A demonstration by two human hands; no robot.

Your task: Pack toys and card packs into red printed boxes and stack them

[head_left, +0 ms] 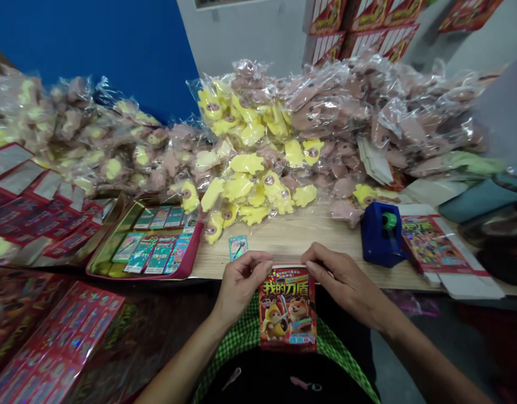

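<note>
A small red printed box (287, 314) with cartoon animals on its front hangs upright between my hands, just off the table's front edge. At its top left corner my left hand (244, 283) pinches the upper edge between thumb and fingers. My right hand (338, 278) grips the top right corner the same way. Its lower part lies in front of a green checked cloth on my lap. On the table just beyond my left hand lies a teal card (238, 247), partly covered by the fingers.
A tray (99, 268) of cards stands left, beside stacked red packages (52, 210). Bagged yellow and pinkish-brown figures (250, 185) are heaped along the back. To the right are a blue tape dispenser (382, 238) and a printed carton (439, 241). Red sheets (73, 342) lie lower left.
</note>
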